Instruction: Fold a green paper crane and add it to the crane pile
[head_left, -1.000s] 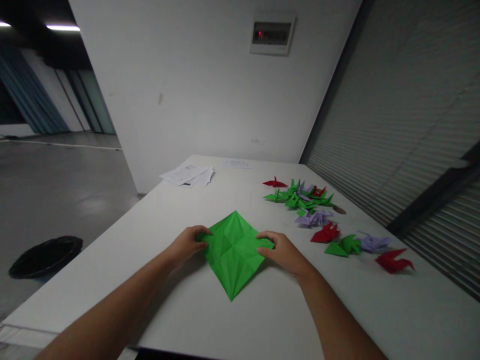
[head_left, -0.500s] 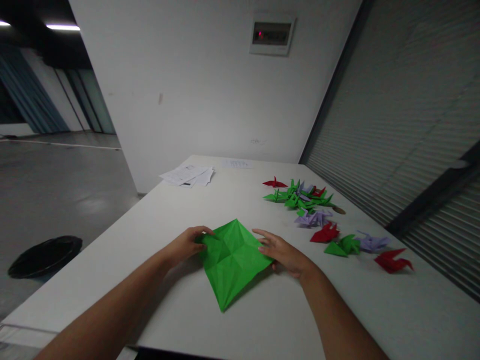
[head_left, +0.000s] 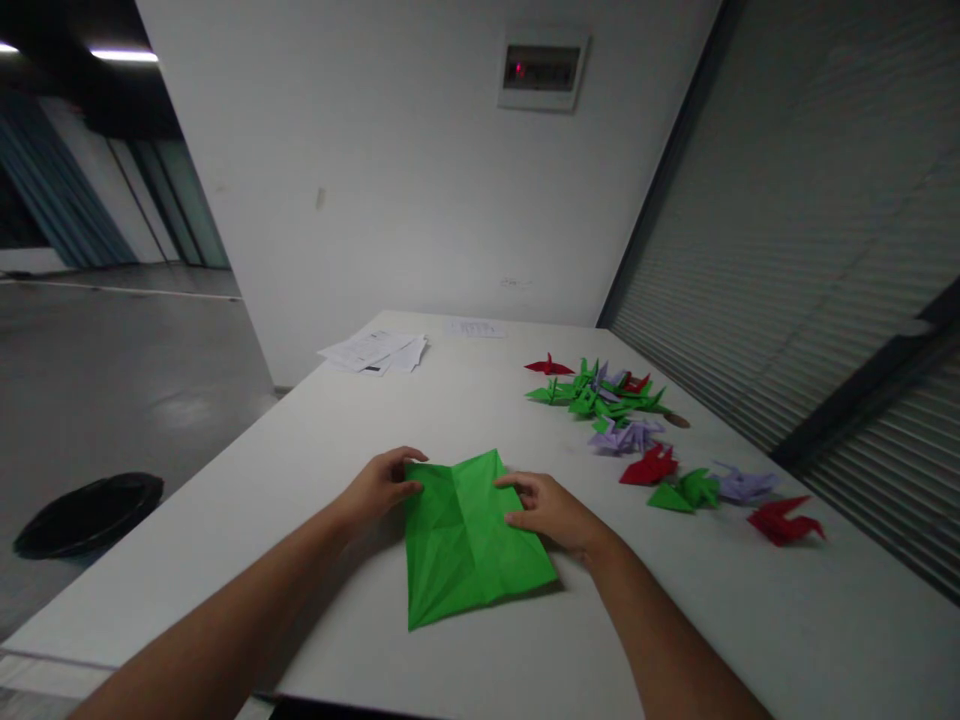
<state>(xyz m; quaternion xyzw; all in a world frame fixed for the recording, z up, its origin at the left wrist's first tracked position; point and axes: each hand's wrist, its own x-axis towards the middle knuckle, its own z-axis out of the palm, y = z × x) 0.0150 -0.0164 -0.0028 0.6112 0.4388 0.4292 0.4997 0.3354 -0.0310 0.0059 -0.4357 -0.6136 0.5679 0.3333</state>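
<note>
A creased green sheet of origami paper (head_left: 472, 550) lies between my hands at the near part of the white table, a fold line running down its middle. My left hand (head_left: 382, 490) pinches its upper left corner between thumb and fingers. On the right side, my right hand (head_left: 547, 508) grips the upper right edge, thumb on top and some fingers hidden behind. The sheet's lower corners point toward me, free of both hands.
Folded paper cranes in green, red and purple are heaped (head_left: 600, 390) at the right, with a red crane (head_left: 786, 521) nearest. Printed papers (head_left: 375, 351) lie at the far left of the table (head_left: 300, 540). A black-lined bin (head_left: 90, 515) stands on the floor at left.
The green sheet has turned from a diamond to a squarer position, its near corner swinging left. My right hand has shifted slightly down and now grips the upper right edge.
</note>
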